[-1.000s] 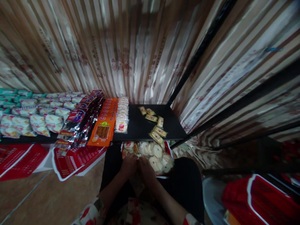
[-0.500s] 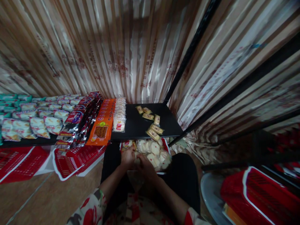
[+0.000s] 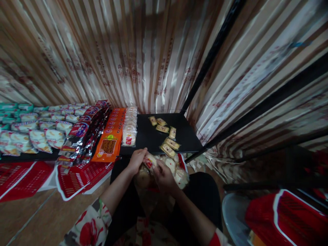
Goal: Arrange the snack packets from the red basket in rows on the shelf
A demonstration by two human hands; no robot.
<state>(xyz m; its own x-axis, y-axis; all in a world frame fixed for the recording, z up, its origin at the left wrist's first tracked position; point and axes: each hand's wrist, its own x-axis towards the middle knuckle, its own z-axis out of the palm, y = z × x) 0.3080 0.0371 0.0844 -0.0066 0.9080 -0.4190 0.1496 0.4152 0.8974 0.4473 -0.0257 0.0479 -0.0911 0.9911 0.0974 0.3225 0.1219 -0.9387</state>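
Observation:
A clear-wrapped pale pastry packet with a red label (image 3: 149,160) is between my hands, just above my lap. My left hand (image 3: 137,161) grips its left side, fingers closed. Closed around the right side is my right hand (image 3: 164,175), thumb toward the label. Below and beyond them lie round, pale pastries in clear wrap (image 3: 180,176), some with a red dot, in a red basket with a white rim (image 3: 183,163); my hands partly cover it. On the black shelf (image 3: 146,135) a row of similar wrapped pastries (image 3: 130,126) stands behind my left hand.
Several small yellow packets (image 3: 167,149) lie scattered on the shelf. To the left are orange snack bags (image 3: 110,136), dark shiny bags (image 3: 84,131) and white packs (image 3: 38,136). Red baskets (image 3: 74,181) sit under the shelf. Black frame bars (image 3: 220,140) slant at right, above another red basket (image 3: 294,218).
Both hands have risen from the basket toward the shelf edge. The red-labelled packet now shows between them. The view has shifted slightly.

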